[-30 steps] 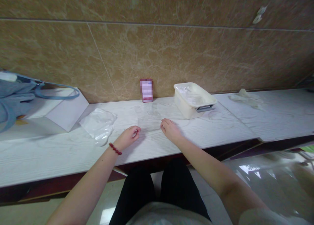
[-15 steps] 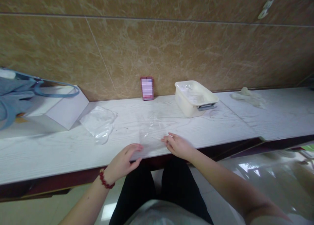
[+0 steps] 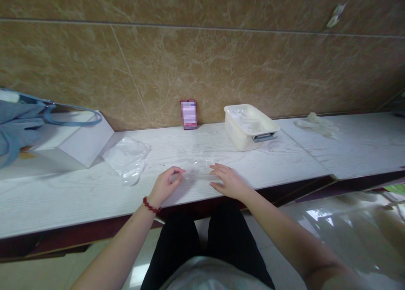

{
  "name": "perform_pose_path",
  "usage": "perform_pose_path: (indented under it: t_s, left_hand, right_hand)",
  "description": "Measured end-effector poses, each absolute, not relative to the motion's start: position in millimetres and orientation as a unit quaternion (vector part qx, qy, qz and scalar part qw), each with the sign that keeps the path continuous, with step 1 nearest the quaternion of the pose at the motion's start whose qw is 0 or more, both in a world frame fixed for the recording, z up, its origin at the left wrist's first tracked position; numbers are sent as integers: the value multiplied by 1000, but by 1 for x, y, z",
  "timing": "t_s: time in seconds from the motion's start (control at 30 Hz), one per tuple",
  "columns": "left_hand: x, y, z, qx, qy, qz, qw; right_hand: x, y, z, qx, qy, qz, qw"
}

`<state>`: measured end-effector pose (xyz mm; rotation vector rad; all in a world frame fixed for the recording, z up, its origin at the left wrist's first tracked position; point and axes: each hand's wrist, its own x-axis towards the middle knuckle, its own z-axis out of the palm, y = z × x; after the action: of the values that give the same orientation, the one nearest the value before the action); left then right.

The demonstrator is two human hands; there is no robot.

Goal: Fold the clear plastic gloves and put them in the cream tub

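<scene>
A thin clear plastic glove or bag (image 3: 198, 161) lies on the white wood-grain counter (image 3: 79, 197) in front of me; its exact shape is hard to make out. At its left edge my left hand (image 3: 167, 182), with a red bead bracelet at the wrist, pinches the film between thumb and fingers. My right hand (image 3: 228, 182) is beside the right edge, fingers apart, fingertips near or lightly touching the film. Further left lies a stack of clear plastic (image 3: 126, 159).
A cream bin (image 3: 242, 132) with plastic inside stands at the back, right of a phone (image 3: 189, 114) leaning on the wall. Crumpled film (image 3: 318, 125) lies far right. A white box (image 3: 84, 140) and blue bag (image 3: 19, 121) stand left.
My left hand has moved up and closed on the film's edge. My right hand has spread its fingers. The clear film has shifted slightly away from the counter's front edge.
</scene>
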<state>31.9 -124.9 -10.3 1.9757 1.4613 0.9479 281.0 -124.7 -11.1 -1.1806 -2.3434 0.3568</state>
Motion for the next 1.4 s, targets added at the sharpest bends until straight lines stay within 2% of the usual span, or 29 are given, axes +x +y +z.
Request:
perform_pose_path:
  t_s: [0.17, 0.3, 0.47, 0.67, 1.07, 1.4]
  left_hand:
    - [40, -95, -13, 640, 574, 412, 303]
    - [48, -64, -17, 568, 588, 474, 328]
    - [53, -37, -24, 537, 646, 451, 301]
    - [50, -16, -27, 581, 725, 328, 172]
    - [52, -8, -33, 586, 733, 319, 135]
    - [46, -9, -37, 586, 718, 362, 100]
  right_hand:
    - [268, -92, -17, -537, -772, 184, 287]
    - [254, -60, -13, -633, -713, 188, 237]
    - [244, -35, -14, -691, -674, 172, 197]
    - [238, -22, -16, -717, -666, 150, 141]
    - [231, -10, -16, -731, -667, 113, 87]
    - [228, -17, -19, -721, -680, 92, 97]
